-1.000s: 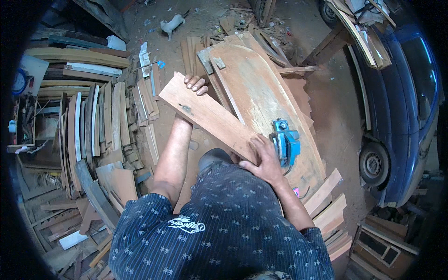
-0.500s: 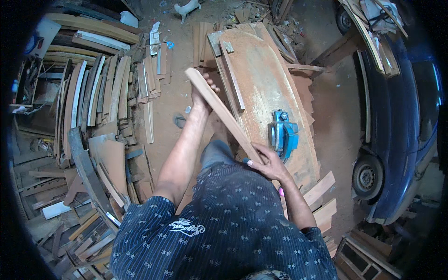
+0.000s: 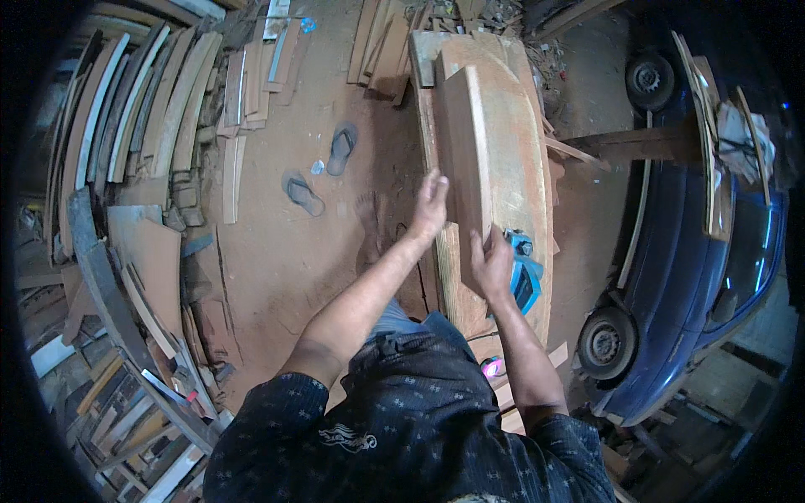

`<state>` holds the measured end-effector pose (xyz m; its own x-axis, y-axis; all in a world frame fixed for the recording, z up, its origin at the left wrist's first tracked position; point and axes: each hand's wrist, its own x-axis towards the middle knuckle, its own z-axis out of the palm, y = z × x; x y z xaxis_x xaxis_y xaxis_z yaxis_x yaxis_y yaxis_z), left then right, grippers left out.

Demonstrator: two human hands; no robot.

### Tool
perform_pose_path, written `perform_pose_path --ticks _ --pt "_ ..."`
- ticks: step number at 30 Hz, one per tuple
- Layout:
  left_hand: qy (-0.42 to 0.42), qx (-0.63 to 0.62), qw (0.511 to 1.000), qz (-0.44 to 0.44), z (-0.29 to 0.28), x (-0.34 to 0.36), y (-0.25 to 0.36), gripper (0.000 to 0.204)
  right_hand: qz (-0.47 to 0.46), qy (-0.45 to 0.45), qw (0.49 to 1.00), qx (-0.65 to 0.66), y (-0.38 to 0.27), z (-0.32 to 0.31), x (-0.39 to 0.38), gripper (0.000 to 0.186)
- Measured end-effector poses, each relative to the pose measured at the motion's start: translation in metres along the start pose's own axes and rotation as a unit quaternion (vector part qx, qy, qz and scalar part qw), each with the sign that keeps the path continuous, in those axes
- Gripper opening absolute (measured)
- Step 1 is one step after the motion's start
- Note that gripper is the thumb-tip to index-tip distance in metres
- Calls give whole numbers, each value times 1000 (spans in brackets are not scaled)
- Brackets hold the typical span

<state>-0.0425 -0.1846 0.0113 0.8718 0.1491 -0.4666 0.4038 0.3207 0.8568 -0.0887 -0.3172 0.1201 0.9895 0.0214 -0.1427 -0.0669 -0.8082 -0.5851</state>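
You hold a flat light-brown wooden plank [image 3: 463, 142] over a long wooden surface [image 3: 514, 159], R grip [image 3: 493, 265] clasping its near end, L grip [image 3: 430, 207] at its left side, clasp unclear. Step: prob. positioning; next move needs steady 2-hand ctrl, clear of boxy blue power planer [image 3: 527, 281].

Head view: wide fisheye, left of a side-by-side pair, worn on your head. Facing: down, past your shirt [image 3: 402, 457] at 6 o'clock. Range: close over your left hand [image 3: 430, 204] and right hand [image 3: 492, 264] near centre; farther to the floor [image 3: 285, 268]. Field: stacked boards [image 3: 159, 109] at 10 o'clock, tabletop [image 3: 516, 168] reaching toward 1, car [image 3: 662, 335] from 2 to 4. Rim: dark, straight edges bowed.
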Motion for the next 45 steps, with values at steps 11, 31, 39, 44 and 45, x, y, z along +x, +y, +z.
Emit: perform_pose_path --ticks 11,31,39,44,45 --pt "-60 -79 994 49 30 35 -68 76 30 34 996 -76 -7 64 102 31" --pt "-32 -25 998 46 22 60 -17 72 18 49 992 -118 -19 66 152 40" --pt "-5 -82 995 52 28 2 -71 69 65 53 994 75 21 59 74 46" --pt "-12 -122 992 6 15 -31 -79 66 113 47 979 162 50 79 41 37" --pt "-6 -118 993 11 14 -30 -83 66 114 48 977 173 60 88 40 36"
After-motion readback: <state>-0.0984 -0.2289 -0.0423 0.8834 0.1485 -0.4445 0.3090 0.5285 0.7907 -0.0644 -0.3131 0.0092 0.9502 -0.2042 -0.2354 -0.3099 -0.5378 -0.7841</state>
